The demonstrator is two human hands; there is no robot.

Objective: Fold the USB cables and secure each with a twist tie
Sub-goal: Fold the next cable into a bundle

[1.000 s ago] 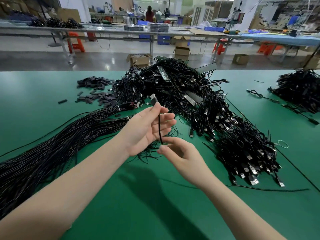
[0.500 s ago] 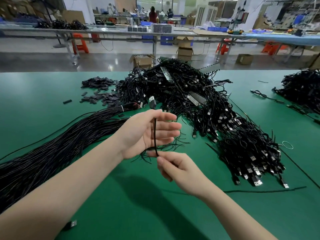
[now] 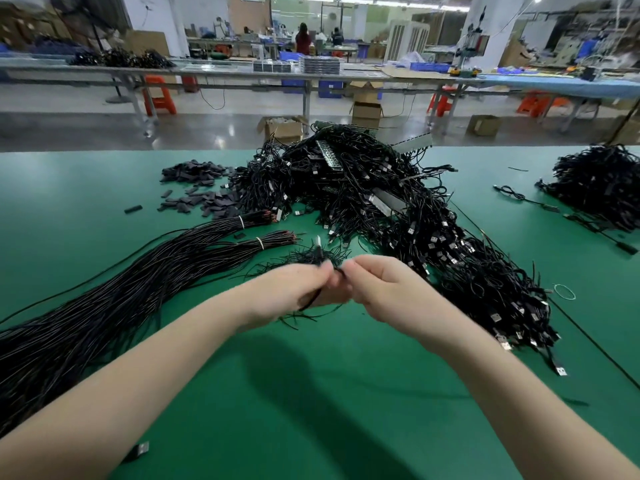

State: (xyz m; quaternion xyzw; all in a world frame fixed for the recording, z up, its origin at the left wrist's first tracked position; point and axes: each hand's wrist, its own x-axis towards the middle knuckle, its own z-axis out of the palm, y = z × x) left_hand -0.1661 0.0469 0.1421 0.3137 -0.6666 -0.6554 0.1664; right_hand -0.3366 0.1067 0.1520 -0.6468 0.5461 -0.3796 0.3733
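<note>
Gripping 1 folded USB cable (image 3: 311, 296), left hand (image 3: 294, 289) fingers curled; right hand (image 3: 384, 289) fingers pinching it

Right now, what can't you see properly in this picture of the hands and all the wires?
- Head view: the left hand and right hand meet in motion blur, so their fingertips are unclear.
- The cable they hold is mostly hidden by the fingers; folded or tied, I cannot tell.
- The long cable bundle runs off the left edge.
- The far cable pile is cut by the right edge.
</note>
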